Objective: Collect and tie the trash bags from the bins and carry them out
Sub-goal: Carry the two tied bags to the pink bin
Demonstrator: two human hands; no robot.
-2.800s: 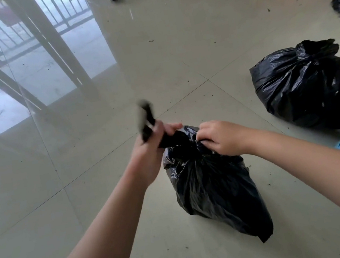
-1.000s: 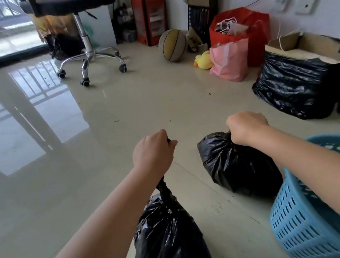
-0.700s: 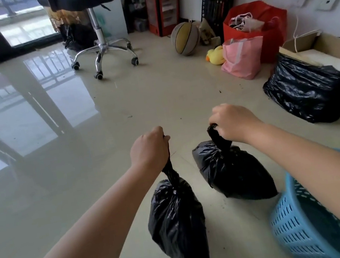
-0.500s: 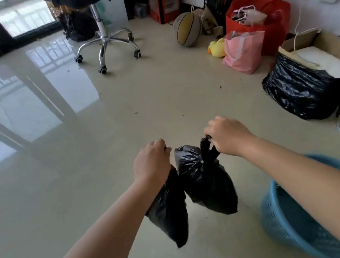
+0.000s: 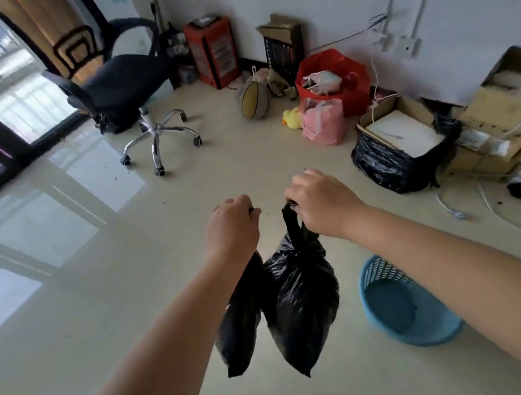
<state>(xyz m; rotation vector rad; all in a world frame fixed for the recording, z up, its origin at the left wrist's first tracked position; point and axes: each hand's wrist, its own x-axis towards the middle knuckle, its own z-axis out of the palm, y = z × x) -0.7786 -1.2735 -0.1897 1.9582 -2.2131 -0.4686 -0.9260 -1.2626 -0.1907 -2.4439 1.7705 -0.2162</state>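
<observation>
From the head camera, two black trash bags hang above the floor (image 5: 96, 293), long axes near vertical, knotted tops up and bottoms pointing down. The left hand (image 5: 231, 228) is a closed fist around the neck of the left bag (image 5: 239, 325); the right hand (image 5: 320, 204) has its fingers curled tight on the twisted top of the right bag (image 5: 304, 300). The bags touch each other. Just right of them a blue basket (image 5: 379, 274) stands on the floor, nothing showing inside. Near the wall, a red bag (image 5: 333, 64) holds crumpled items, and a black-wrapped box (image 5: 384, 162) holds a white sheet
</observation>
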